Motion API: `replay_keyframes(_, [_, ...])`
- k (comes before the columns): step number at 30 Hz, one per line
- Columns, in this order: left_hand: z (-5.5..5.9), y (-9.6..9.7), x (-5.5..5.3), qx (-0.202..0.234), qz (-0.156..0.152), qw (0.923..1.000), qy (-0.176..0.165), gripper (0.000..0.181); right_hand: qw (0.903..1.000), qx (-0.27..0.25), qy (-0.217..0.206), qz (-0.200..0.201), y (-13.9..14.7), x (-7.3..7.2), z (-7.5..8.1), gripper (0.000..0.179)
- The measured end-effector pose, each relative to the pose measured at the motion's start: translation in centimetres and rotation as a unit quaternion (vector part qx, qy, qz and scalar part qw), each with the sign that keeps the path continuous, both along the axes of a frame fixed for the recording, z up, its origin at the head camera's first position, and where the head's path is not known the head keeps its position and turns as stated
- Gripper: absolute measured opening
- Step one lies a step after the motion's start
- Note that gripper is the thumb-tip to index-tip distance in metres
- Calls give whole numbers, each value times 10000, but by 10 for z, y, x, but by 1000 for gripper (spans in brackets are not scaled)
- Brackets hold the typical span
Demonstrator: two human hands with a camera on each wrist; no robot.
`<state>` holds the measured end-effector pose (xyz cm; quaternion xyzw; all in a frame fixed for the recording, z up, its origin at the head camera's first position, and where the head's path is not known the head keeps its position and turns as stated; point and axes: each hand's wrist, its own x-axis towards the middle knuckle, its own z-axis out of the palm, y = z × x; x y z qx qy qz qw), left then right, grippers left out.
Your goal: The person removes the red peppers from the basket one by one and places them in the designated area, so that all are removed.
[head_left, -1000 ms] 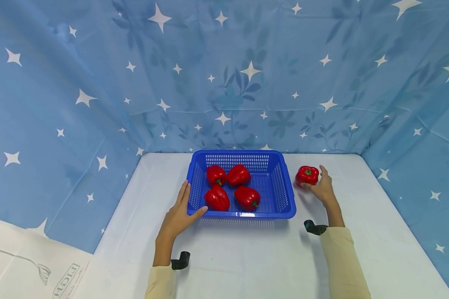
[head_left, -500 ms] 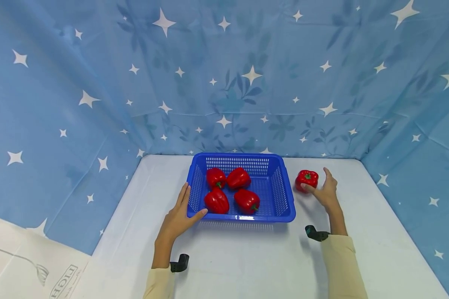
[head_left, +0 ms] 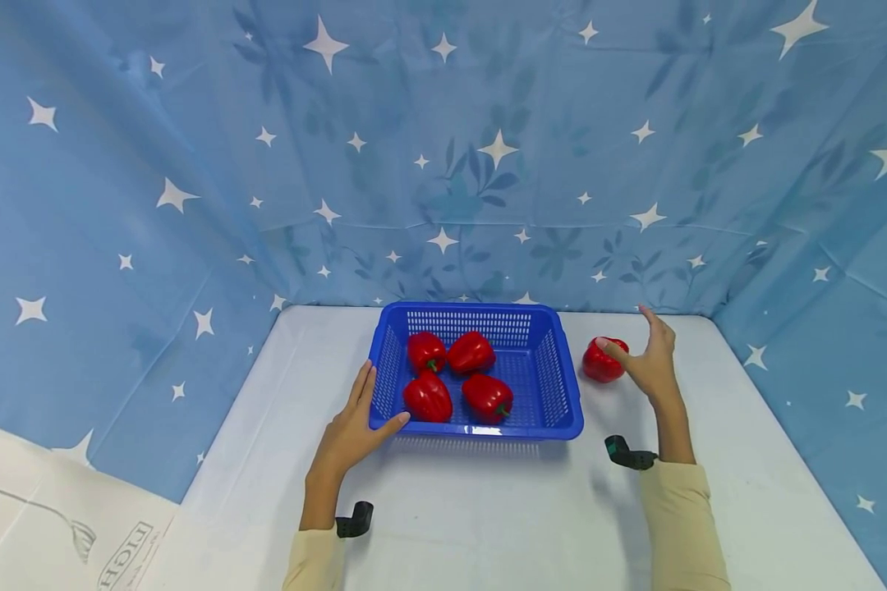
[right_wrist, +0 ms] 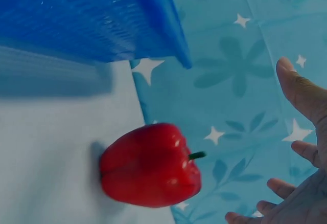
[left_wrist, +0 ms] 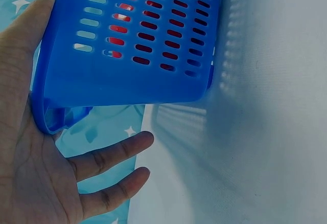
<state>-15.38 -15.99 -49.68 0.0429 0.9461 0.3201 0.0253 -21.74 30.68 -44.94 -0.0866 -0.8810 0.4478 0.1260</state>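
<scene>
In the head view, my left hand (head_left: 349, 433) rests at the near left corner of a blue plastic basket (head_left: 480, 432). Its thumb lies over the front rim and its straight fingers run along the left side. The left wrist view shows two of these fingers (left_wrist: 115, 155) stretched out, apart from the basket wall. Several red bell peppers (head_left: 428, 397) lie inside the basket. One more red bell pepper (right_wrist: 150, 165) stands on the table, right of the basket, green stem up. My right hand (head_left: 652, 361) hovers over and beside it, fingers spread, holding nothing; the thumb overlaps the pepper in the head view.
A white table (head_left: 480, 509) carries the basket and the single pepper. Behind and at both sides hangs a blue curtain (head_left: 458, 164) with white stars. Printed pale sheeting (head_left: 59, 509) shows at the lower left.
My right hand has risen and drawn off to the right from the single pepper, its fingers moving away from it. The left hand and the basket have stayed in place.
</scene>
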Motion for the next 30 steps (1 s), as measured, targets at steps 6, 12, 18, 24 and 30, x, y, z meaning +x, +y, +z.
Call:
replay_keyframes(6, [1, 0, 1, 59, 25, 10000, -11, 107, 9987, 25, 433, 273, -15, -1, 18, 91])
replay_keyframes(12, [1, 0, 1, 44, 42, 10000, -11, 107, 9941, 4, 742, 795, -36, -8, 27, 83])
replay_keyframes(18, [0, -1, 0, 73, 31, 10000, 28, 108, 9873, -45, 539, 1493, -57, -16, 29, 77])
replay_keyframes(24, [-1, 0, 0, 95, 30, 9999, 56, 107, 9743, -98, -122, 2248, -75, -26, 25, 77])
replay_keyframes(30, [-1, 0, 0, 111, 13, 9999, 57, 107, 9528, -15, -996, 2867, -85, -34, 19, 77])
